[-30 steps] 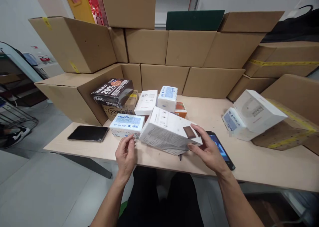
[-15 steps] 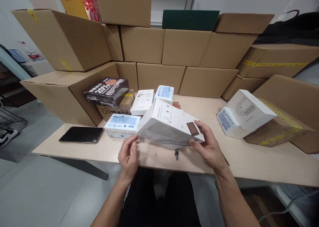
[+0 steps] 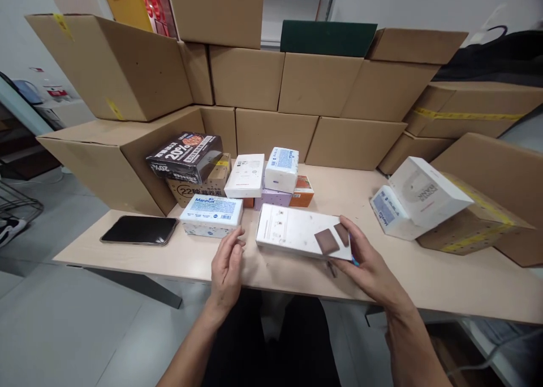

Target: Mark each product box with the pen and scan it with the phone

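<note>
My right hand (image 3: 365,265) grips the right end of a white box (image 3: 292,231) printed with brown squares, thumb at the near side and fingers over the far side. The box lies low over the table, its left end apart from my other hand. My left hand (image 3: 228,265) holds nothing, its fingers stretched out and slightly curled, just in front of a tissue pack (image 3: 212,214). Beneath the white box's right end a small dark object (image 3: 331,269) shows in part; I cannot make out what it is.
Behind stand a white box (image 3: 246,175), another tissue pack (image 3: 281,169), a purple box (image 3: 271,199) and an orange box (image 3: 302,192). A phone (image 3: 139,229) lies left, near a black box (image 3: 186,155). Cardboard boxes (image 3: 275,141) wall the back; a white box (image 3: 428,197) leans at right.
The white box has turned and come down to the right in my right hand, showing its printed side. My left hand has let go of it. Purple and orange boxes behind are now uncovered.
</note>
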Tool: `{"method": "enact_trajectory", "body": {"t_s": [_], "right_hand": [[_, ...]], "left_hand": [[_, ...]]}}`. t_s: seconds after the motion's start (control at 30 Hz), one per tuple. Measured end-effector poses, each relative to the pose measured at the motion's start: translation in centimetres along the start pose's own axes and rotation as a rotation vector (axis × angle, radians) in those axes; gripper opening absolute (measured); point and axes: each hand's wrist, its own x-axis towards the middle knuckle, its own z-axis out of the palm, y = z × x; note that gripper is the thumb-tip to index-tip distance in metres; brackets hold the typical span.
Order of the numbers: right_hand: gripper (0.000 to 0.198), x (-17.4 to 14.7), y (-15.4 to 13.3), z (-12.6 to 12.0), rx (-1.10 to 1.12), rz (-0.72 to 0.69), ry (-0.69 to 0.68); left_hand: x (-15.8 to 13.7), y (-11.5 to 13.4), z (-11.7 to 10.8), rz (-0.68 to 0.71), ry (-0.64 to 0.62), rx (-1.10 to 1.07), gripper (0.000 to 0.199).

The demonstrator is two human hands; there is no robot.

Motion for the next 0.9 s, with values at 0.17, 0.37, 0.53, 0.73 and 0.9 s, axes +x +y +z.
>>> {"method": "enact_trajectory", "body": {"t_s": [0.17, 0.37, 0.53, 0.73, 0.9], "right_hand": [[0.079, -1.6, -1.1, 0.9, -0.099, -0.153, -0.060], [0.068, -5.5, -2.2, 3.6, -0.067, -0.122, -0.066], [0.056, -7.7, -1.9, 5.3, 0.009, 0.068, -0.069], [0.053, -7.2, -1.5, 6.6, 0.221, 0.271, 0.175], [0.053, -6.5, -1.7, 7.2, 0.176, 0.344, 0.120]], "left_hand": [[-0.5, 0.9, 0.1, 0.009, -0.110, -0.046, 0.050], [-2.1, 0.5, -0.7, -0.093, -0.098, -0.090, 0.053], [-2.6, 0.4, -1.4, -0.055, -0.157, 0.075, 0.043], [-1.6, 0.7, -2.4, -0.147, -0.239, 0.262, 0.047], [-1.2, 1.0, -2.6, -0.142, -0.334, 0.324, 0.044]]}}
